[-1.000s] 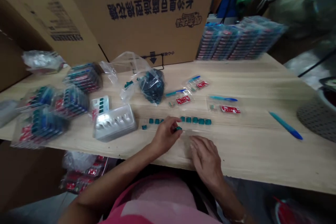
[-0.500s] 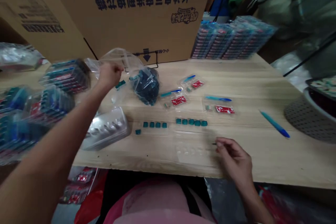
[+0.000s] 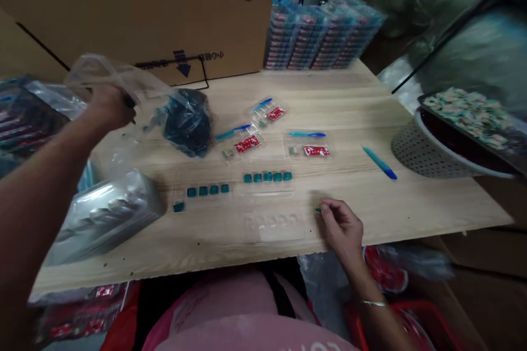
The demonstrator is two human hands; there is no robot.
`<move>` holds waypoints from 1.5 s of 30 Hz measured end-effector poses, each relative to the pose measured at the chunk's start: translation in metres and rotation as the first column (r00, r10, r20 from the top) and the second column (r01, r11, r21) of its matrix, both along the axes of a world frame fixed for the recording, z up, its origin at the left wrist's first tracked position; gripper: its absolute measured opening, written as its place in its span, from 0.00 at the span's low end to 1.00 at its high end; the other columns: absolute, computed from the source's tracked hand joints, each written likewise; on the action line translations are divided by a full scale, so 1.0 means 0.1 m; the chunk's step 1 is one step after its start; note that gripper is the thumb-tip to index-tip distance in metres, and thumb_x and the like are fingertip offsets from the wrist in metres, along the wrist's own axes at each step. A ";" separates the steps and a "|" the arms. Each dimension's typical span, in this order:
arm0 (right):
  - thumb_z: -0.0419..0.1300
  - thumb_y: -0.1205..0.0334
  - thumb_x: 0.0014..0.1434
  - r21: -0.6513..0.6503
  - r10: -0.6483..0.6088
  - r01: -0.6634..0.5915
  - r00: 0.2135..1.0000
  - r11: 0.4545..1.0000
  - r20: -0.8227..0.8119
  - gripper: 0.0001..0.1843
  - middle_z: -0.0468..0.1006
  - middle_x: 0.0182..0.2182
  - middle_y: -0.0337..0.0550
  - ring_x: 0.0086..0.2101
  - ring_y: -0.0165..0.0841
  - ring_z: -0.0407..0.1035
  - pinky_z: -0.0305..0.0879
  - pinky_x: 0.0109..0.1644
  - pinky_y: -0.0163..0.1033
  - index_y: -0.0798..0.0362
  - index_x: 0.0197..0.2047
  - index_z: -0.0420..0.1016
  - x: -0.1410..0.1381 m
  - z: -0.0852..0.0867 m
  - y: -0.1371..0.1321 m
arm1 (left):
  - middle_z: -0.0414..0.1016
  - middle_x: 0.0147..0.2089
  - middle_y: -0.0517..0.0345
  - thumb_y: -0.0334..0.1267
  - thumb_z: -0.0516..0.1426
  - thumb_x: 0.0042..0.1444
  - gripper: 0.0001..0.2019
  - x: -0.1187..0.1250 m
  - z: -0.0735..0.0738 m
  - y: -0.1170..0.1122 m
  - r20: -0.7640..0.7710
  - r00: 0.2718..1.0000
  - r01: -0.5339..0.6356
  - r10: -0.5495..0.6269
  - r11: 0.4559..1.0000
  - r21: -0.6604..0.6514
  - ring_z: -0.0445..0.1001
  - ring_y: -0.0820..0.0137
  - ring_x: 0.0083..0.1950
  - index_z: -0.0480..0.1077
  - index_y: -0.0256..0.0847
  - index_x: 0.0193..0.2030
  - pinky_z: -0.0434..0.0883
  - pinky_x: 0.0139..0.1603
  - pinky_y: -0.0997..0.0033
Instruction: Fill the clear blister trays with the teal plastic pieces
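Observation:
My left hand (image 3: pixel 107 105) is raised at the left and closed on the mouth of a clear plastic bag (image 3: pixel 123 79); the bag's bottom holds a dark heap of teal pieces (image 3: pixel 187 122). My right hand (image 3: pixel 341 225) rests near the table's front edge, fingers pinched on a small teal piece (image 3: pixel 318 210). Between them lies an empty clear blister tray (image 3: pixel 272 224). Behind it, two clear trays hold rows of teal pieces (image 3: pixel 208 190) (image 3: pixel 267 177); one loose piece (image 3: pixel 178 207) lies at the left.
Three clear packets with red labels and blue pens (image 3: pixel 307 149) lie mid-table, and a loose blue pen (image 3: pixel 379 162) to the right. A silver mould tray (image 3: pixel 102 214) sits left. Stacked finished packs (image 3: pixel 321 33) stand at the back by a cardboard box (image 3: pixel 144 5). A basket (image 3: pixel 436 148) stands right.
My left hand left the row of teal pieces and went up left to grip the bag. My right hand slid right off the empty tray and pinched a small piece. The view swung right.

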State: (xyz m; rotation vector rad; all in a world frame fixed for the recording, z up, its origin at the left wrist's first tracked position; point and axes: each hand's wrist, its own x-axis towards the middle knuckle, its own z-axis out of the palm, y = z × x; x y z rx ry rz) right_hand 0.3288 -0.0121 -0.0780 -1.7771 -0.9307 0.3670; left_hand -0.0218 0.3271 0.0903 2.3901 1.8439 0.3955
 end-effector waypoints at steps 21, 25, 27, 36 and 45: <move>0.61 0.54 0.53 -0.089 0.207 -0.201 0.976 0.976 0.064 0.11 0.80 0.30 0.44 0.26 0.32 0.71 0.69 0.30 0.38 0.52 0.36 0.77 -0.30 0.42 0.11 | 0.78 0.45 0.53 0.38 0.59 0.54 0.11 0.09 -0.96 -2.61 0.660 0.752 0.173 0.002 0.964 -0.200 0.76 0.68 0.41 0.74 0.41 0.44 0.74 0.38 0.70; 0.66 0.53 0.51 0.028 0.502 -0.556 0.724 0.830 -0.473 0.11 0.77 0.23 0.37 0.22 0.28 0.71 0.70 0.27 0.34 0.52 0.32 0.73 -0.99 0.67 0.20 | 0.79 0.35 0.56 0.38 0.61 0.52 0.09 0.44 -0.91 -2.82 0.830 0.544 0.428 0.126 0.809 -0.403 0.76 0.71 0.34 0.75 0.39 0.39 0.74 0.36 0.72; 0.67 0.52 0.50 0.070 0.529 -0.621 0.597 0.780 -0.603 0.13 0.75 0.22 0.34 0.22 0.27 0.71 0.71 0.28 0.34 0.51 0.30 0.72 -1.23 0.72 0.25 | 0.79 0.33 0.57 0.39 0.63 0.50 0.09 0.56 -0.93 -2.85 0.875 0.396 0.482 0.278 0.748 -0.456 0.76 0.71 0.34 0.74 0.38 0.36 0.74 0.38 0.70; 0.67 0.50 0.49 0.072 0.440 -0.623 0.461 0.779 -0.771 0.15 0.76 0.22 0.34 0.24 0.28 0.72 0.71 0.29 0.34 0.52 0.32 0.72 -1.36 0.59 0.24 | 0.78 0.28 0.58 0.45 0.67 0.45 0.14 0.50 -1.00 -2.80 0.729 0.245 0.563 0.640 0.518 -0.644 0.75 0.73 0.30 0.73 0.37 0.32 0.72 0.36 0.73; 0.61 0.61 0.51 0.016 0.619 -0.763 0.512 0.646 -0.595 0.05 0.70 0.19 0.33 0.21 0.24 0.64 0.60 0.25 0.30 0.53 0.28 0.71 -1.32 0.56 0.12 | 0.73 0.26 0.62 0.42 0.68 0.44 0.15 0.48 -0.97 -2.89 0.797 0.309 0.573 0.520 0.566 -0.592 0.71 0.77 0.28 0.68 0.37 0.28 0.69 0.33 0.76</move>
